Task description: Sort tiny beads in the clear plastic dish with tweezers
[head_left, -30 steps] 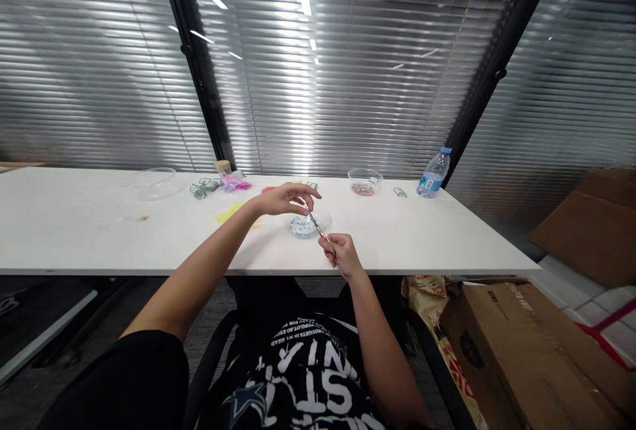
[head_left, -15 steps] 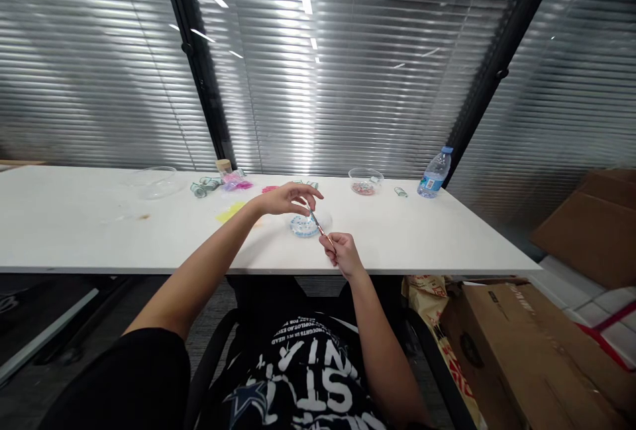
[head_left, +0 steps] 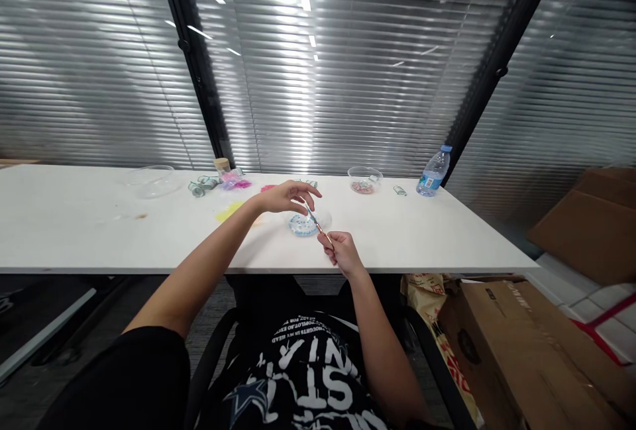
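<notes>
My right hand (head_left: 342, 254) is closed around the handle of a slim pair of scissors (head_left: 314, 220), which looks rose-gold at the grip. The blades point up and left, slightly parted, toward my left hand (head_left: 284, 198). That hand arches over the blade tips with thumb and fingertips drawn together; anything small between them is too fine to make out. Below the hands on the table sits a clear round dish (head_left: 326, 219) with blue and white beads (head_left: 302, 225) in it. Beside my left wrist lies a yellow piece (head_left: 228, 211), partly covered.
Toward the back of the white table (head_left: 422, 238) are a clear bowl (head_left: 365, 175) of reddish beads, a water bottle (head_left: 434, 173), and a corked jar (head_left: 222, 165). Pink-purple packets (head_left: 233, 181) and green-edged rolls (head_left: 199, 188) lie at left. Cardboard boxes (head_left: 541, 344) stand at right.
The scissor blades look slightly more parted than before. Both hands keep almost the same place, and the whole view has shifted very slightly.
</notes>
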`<state>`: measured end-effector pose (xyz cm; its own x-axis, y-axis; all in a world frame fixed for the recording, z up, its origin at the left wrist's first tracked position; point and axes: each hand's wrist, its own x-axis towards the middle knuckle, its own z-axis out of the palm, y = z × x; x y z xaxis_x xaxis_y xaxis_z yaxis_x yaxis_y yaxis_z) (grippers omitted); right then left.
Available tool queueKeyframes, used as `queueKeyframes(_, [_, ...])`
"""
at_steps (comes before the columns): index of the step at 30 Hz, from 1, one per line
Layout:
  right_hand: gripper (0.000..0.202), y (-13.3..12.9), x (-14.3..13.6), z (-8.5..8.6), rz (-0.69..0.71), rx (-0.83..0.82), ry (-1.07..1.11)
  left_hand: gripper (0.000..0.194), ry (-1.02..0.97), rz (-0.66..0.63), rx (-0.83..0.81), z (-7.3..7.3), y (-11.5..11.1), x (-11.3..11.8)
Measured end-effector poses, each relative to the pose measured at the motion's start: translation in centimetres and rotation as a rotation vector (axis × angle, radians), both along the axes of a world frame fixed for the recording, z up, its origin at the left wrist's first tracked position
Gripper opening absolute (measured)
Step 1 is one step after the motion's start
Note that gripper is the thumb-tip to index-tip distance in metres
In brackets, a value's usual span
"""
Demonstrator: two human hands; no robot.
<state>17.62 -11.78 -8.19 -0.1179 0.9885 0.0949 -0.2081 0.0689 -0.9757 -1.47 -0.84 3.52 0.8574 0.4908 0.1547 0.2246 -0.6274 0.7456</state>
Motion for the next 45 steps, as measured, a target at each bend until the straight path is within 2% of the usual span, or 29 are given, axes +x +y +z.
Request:
queueKeyframes(6, [0.053, 0.3, 0.2, -0.1, -0.004, -0.042, -0.026, 0.049, -0.002, -0.013, 0.002, 0.0, 0.5, 0.2])
queueKeyframes(13, [0.050, 0.0, 0.2, 0.5, -0.008, -0.130, -0.065, 0.044, 0.010, -0.025, -0.006, -0.5, 1.5, 0.4])
queueKeyframes(19, [0.047, -0.2, 0.1, 0.6, -0.038, -0.199, -0.065, 0.019, 0.061, 0.042, 0.091, -0.5, 2.1, 0.1])
queueKeyframes(25, [0.049, -0.3, -0.1, 0.7, -0.082, -0.260, -0.031, 0.020, 0.038, 0.115, 0.103, -0.9, 3.7, -0.8])
queueKeyframes(29, [0.050, -0.5, -0.1, 0.6, -0.109, -0.295, 0.034, 0.021, 0.065, 0.144, 0.130, -0.4, 5.1, -1.2])
queueKeyframes(34, [0.050, -0.7, 0.2, 0.8, -0.141, -0.340, 0.154, 0.017, 0.149, 0.072, 0.130, 0.7, 5.5, -0.8])
queueKeyframes(39, [0.053, -0.3, 1.0, 2.0, -0.178, -0.402, 0.234, 0.008, 0.244, 0.022, 0.149, 1.3, 5.7, 0.2])
queueKeyframes(45, [0.046, 2.2, 4.1, 4.4, -0.182, -0.363, 0.117, 0.013, 0.244, -0.039, 0.136, 0.7, 6.3, 0.7])
